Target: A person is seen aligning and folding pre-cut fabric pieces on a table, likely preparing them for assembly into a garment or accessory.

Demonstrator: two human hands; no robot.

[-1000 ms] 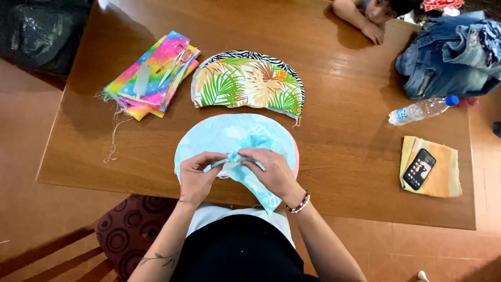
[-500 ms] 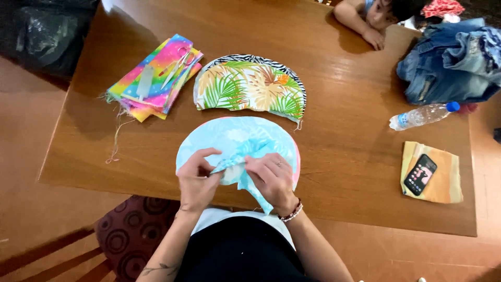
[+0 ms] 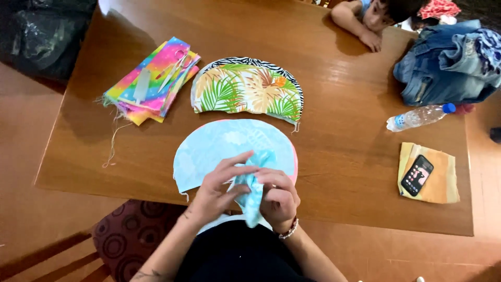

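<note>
Head view: left hand (image 3: 216,190) and right hand (image 3: 279,198), fingers pinched on bunched light-blue fabric (image 3: 250,193), lower centre, over table (image 3: 339,172) edge. Risk: loose grip, folds slip and bunching undoes.

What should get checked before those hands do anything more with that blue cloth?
1. Both hands on the cloth: ok; left hand and right hand pinch the blue strip.
2. Blue round piece flat on the table: ok.
3. Strip's lower end on the table: not ok, it hangs past the edge.
4. Scissors out of the way: ok, on the bright fabric stack.
5. Strip's fold even: cannot tell.
</note>
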